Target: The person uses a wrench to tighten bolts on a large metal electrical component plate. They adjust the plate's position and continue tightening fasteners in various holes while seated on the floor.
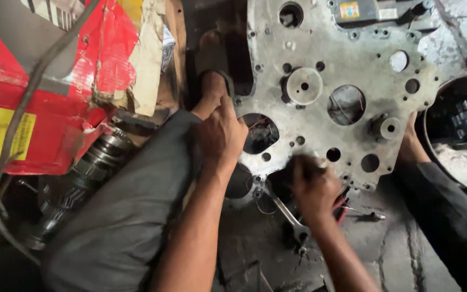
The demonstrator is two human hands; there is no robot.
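A large grey cast-metal cover plate (347,70), pierced by round openings and small bolt holes, lies flat on the stained concrete floor (401,254) between the person's bent legs. The left hand (221,135) rests at the plate's left edge beside a large round opening, fingers curled over the rim and gripping it. The right hand (313,186) is closed and pressed against the plate's lower edge; motion blur hides what it holds, so its contents cannot be determined. A combination wrench (290,216) lies on the floor just below the right hand. A bare foot (212,89) braces the plate's left side. A red carton (39,86) stands to the left, with a grooved shaft (82,173) below it. A round pan (463,135) holding a dark component sits at the right.
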